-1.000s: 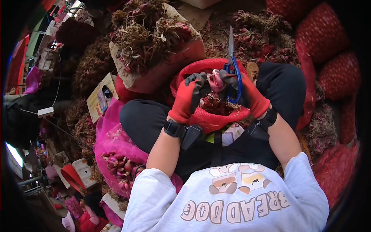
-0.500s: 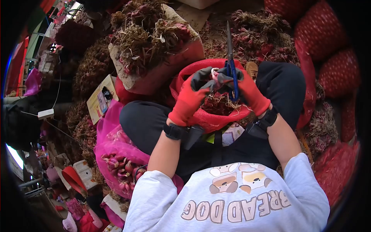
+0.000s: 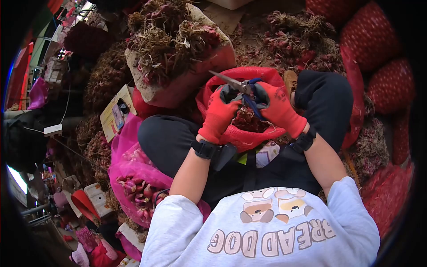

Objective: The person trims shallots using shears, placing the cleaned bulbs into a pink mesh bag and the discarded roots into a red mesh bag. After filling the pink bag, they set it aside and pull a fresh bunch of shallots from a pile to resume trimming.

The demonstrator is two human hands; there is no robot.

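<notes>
Red-gloved right hand (image 3: 278, 109) clamped on blue-handled scissors (image 3: 242, 86), blades parted; left hand (image 3: 220, 113) pinching a shallot, mostly hidden, over the red mesh sack (image 3: 240, 133) in the lap. Trimmed shallots (image 3: 138, 191) bagged beside; heaps of rooted bunches (image 3: 171, 42) untrimmed, so far from finished.

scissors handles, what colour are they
Blue, on the metal-bladed scissors held in the red-gloved right hand; seen in the head view.

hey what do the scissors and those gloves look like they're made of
Scissors: bare grey metal blades with a dull shine; blue handle loops, probably plastic. Gloves on the left hand and right hand: red knit fabric, matte, with black coated fingertips, likely rubber.
</notes>
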